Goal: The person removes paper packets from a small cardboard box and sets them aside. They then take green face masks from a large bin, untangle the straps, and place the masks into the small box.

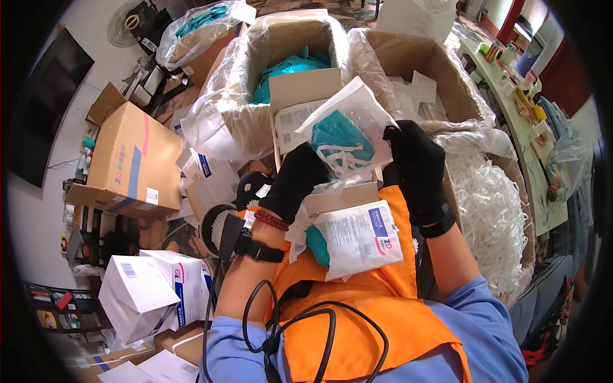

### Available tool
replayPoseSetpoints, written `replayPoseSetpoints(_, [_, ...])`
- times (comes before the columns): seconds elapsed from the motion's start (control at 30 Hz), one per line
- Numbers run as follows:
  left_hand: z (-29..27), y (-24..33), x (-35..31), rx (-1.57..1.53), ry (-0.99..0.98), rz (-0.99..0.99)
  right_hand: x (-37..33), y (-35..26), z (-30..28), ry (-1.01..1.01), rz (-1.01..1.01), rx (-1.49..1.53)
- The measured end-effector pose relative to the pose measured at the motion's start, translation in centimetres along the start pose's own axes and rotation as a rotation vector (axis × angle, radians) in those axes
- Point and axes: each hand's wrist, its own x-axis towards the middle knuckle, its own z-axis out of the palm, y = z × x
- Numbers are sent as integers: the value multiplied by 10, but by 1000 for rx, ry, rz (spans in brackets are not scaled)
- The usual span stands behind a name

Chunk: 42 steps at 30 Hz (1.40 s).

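Both my black-gloved hands hold a white-edged, see-through pouch (pixel 378 122) up in front of me. A teal face mask (pixel 341 131) with white straps shows in it. My left hand (pixel 299 180) closes on the pouch's lower left side, its fingertips partly hidden. At the upper right corner my right hand (pixel 416 167) pinches the pouch's edge. Below, over my orange apron (pixel 383 287), lies a white printed packet (pixel 364 239) with a teal mask (pixel 317 246) partly under its left side. An opened small carton (pixel 305 84) stands just behind the pouch.
Ahead is a plastic-lined box of teal masks (pixel 290 67), beside a lined box with white packets (pixel 418 89). White straps fill a box (pixel 488 210) at my right. A brown carton (pixel 137 159) and white boxes (pixel 143 293) stand at left. Black cables (pixel 332 319) cross my front.
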Motion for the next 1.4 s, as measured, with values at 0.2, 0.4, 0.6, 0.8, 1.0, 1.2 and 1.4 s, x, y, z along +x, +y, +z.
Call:
replayPoseSetpoints(0.2, [-6, -9, -6, -416, 187, -236, 9, -9, -28, 199, -96, -172])
replayPoseSetpoints(0.4, [-6, 18, -8, -88, 448, -449, 12, -10, -28, 236, 16, -37])
replayPoseSetpoints(0.6, [-25, 15, -7, -289, 460, -262, 5, 16, -33, 220, 125, -19])
replayPoseSetpoints(0.8, [-11, 29, -2, -650, 346, -298, 9, 16, -40, 146, 269, 247])
replayPoseSetpoints(1.0, [-10, 47, 4, -949, 209, -236, 0, 53, -24, 193, 450, 625])
replayPoseSetpoints(1.2, [9, 35, 17, -472, 479, -194, -5, 46, -21, 150, 472, 596])
replayPoseSetpoints(1.4, [-7, 9, 37, -1073, 130, -511, -2, 49, -19, 108, 507, 696])
